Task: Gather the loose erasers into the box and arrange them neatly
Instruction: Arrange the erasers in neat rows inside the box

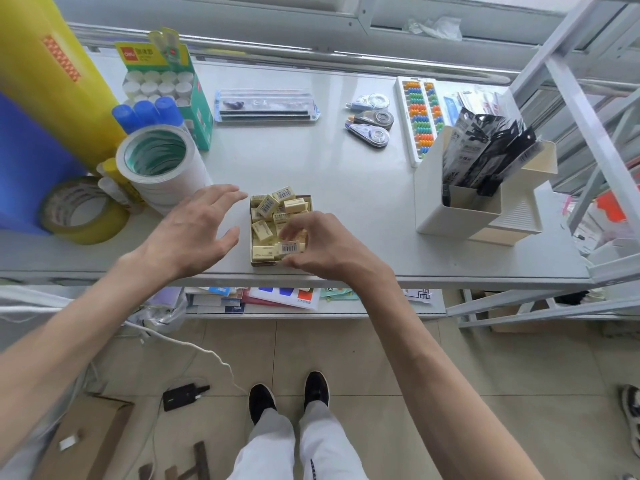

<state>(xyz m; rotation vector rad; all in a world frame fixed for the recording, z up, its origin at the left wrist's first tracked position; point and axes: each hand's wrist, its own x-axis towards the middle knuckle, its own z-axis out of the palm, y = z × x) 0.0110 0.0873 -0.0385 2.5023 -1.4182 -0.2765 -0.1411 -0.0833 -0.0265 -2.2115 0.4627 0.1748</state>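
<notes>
The right hand (pixel 320 242) pinches one eraser (pixel 290 248) over the box (pixel 252 233) by its long sides, light, firm and grippy, while the left hand (pixel 194 230) hovers spread and empty.

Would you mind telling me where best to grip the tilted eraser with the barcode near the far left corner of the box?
Probably pinch that eraser across its two long side faces, coming straight down from above. It lies tilted on top of the pile, and the box wall blocks any sideways approach.

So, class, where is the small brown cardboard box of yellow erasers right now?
The small brown cardboard box sits near the white shelf's front edge, centre of the head view, between both hands.
</notes>
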